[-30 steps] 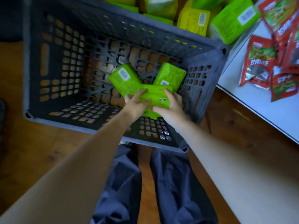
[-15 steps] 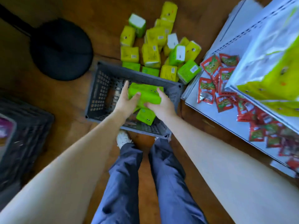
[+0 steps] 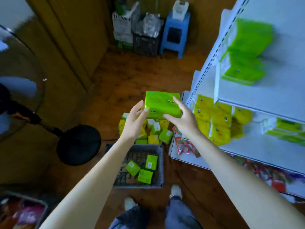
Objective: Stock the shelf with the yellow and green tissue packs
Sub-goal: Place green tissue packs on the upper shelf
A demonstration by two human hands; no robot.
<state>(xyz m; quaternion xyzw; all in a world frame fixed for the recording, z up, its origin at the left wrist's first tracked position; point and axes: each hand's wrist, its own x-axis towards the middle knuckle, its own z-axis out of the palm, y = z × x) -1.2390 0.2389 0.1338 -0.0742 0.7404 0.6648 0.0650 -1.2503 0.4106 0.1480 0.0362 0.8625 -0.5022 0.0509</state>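
Both hands hold a stack of green tissue packs (image 3: 160, 104) in the air left of the white shelf (image 3: 257, 100). My left hand (image 3: 134, 120) presses its left side, my right hand (image 3: 183, 118) grips its right side. Three green packs (image 3: 143, 167) lie in the grey crate (image 3: 158, 162) on the floor below. Yellow packs (image 3: 216, 119) stand on the middle shelf level, green packs (image 3: 244, 52) on the level above. A loose pile of yellow and green packs (image 3: 153, 129) lies on the floor behind the crate.
Red snack bags (image 3: 184, 146) lie on the bottom shelf. A black fan base (image 3: 78, 144) stands on the wooden floor to the left. A blue stool (image 3: 175, 33) and dark crates (image 3: 145, 42) are at the back wall. My feet are near the crate.
The hands lifted the green packs out of the crate and up to shelf height. The view rose from close over the crate to standing.
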